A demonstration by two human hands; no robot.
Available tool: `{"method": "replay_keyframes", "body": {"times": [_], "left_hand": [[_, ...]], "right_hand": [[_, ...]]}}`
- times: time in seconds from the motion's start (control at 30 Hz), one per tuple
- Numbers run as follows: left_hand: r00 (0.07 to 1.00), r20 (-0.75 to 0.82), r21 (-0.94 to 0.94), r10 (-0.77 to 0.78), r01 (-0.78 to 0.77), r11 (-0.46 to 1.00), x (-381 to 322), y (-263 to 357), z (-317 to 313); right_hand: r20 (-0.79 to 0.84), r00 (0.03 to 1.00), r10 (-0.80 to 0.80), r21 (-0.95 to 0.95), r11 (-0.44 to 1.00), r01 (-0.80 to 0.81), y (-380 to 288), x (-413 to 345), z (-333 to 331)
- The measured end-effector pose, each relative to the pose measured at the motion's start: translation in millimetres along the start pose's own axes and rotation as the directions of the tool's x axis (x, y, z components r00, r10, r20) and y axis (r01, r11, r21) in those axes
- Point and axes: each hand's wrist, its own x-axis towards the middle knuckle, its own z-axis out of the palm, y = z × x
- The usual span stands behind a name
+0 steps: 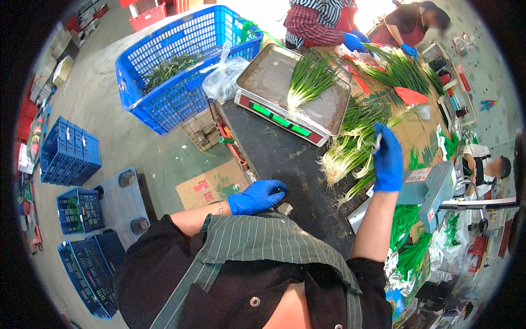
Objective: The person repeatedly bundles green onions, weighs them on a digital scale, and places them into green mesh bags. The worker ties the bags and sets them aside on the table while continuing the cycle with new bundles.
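Note:
My left hand (pixel 259 196), in a blue glove, rests at the near edge of the dark table (pixel 283 164), its fingers curled with nothing visible in them. A blue glove also covers my right hand (pixel 387 158), raised at the right side of a pile of spring onions (pixel 349 154); a thin pale stalk or root end shows at its fingers, too small to name surely. Beyond the hands, a digital scale (pixel 294 88) with lit green displays carries a bunch of spring onions (pixel 308 80), white ends towards me.
A blue plastic crate (pixel 164 96) with greens and a clear plastic bag (pixel 225 78) stand left of the scale. A grey machine (pixel 431 193) is at the right. Two co-workers in blue gloves handle spring onions (pixel 404 72) across the table. Stacked blue crates (pixel 70 152) stand on the floor.

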Motion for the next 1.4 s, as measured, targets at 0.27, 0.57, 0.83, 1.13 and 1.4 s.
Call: {"method": "replay_keyframes", "body": {"times": [0.27,0.57,0.83,1.13,1.4], "left_hand": [[0.997,-0.062,-0.067,-0.048,0.044,0.997,-7.0,-2.4,-10.3],[0.863,-0.505,-0.210,-0.002,-0.120,0.970,47.7,0.6,-113.0],[0.911,-0.353,0.150,0.214,-0.171,0.974,205.3,38.9,-135.7],[0.791,-0.441,0.547,0.423,-0.137,0.826,166.6,24.0,-105.2],[0.739,-0.469,0.295,0.484,-0.386,0.874,104.9,88.9,-56.4]], "right_hand": [[0.101,0.993,0.066,-0.349,0.937,-0.026,61.0,85.5,144.4],[0.033,0.998,0.048,-0.356,0.934,-0.033,101.8,76.2,121.7],[0.228,0.968,0.106,-0.348,0.937,-0.021,136.4,79.3,149.2],[0.026,0.939,-0.344,-0.419,0.849,0.322,113.9,-49.2,75.4],[-0.518,0.712,-0.475,-0.826,0.061,-0.560,72.4,-168.5,-230.8]]}}
